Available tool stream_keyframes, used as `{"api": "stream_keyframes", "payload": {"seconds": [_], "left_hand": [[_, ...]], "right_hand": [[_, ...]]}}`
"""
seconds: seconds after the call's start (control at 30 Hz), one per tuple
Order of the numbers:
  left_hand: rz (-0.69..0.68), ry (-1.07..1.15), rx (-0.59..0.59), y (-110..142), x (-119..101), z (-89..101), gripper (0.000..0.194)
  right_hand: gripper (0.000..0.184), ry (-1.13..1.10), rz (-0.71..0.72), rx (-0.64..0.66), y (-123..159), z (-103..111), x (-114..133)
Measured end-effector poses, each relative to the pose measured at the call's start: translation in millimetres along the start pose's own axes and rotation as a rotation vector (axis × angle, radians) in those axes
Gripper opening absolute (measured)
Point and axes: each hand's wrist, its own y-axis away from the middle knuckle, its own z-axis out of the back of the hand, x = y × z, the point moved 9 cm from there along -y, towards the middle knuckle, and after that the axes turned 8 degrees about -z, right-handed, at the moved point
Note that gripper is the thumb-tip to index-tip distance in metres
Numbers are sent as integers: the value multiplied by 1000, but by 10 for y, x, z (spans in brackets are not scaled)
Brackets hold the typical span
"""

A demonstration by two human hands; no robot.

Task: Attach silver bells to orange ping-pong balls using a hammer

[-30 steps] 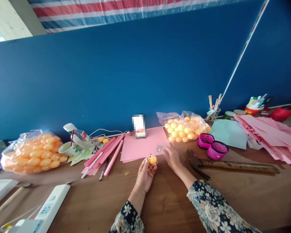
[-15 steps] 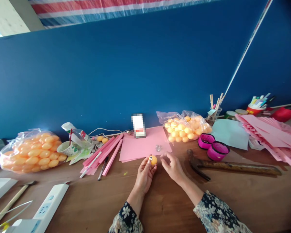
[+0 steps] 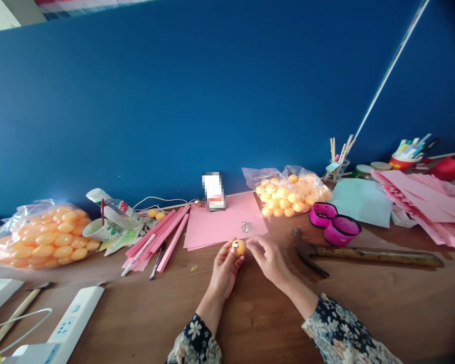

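On my feed the brown worktop (image 3: 261,326) carries pink paper (image 3: 218,222). My right hand (image 3: 268,259) hangs with bent fingers, and I cannot tell whether it pinches anything; just beside it, my left hand (image 3: 225,269) grips 1 orange ball (image 3: 240,247) near the paper's front edge. Silvery bits (image 3: 245,226) lie on that paper.

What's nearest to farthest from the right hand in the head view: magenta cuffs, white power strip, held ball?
From the right hand:
1. Held ball, just left, in the left hand.
2. Magenta cuffs, right, farther back.
3. White power strip, far left.
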Motion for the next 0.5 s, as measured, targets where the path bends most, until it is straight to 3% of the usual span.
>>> {"api": "stream_keyframes", "payload": {"seconds": [0.2,0.5], "left_hand": [[0,-42,-11,15,-9,-12,32],[-16,-55,-1,0,10,13,36]], "right_hand": [[13,-83,-42,3,-30,7,-35],[15,-330,-251,113,-41,-161,-282]]}}
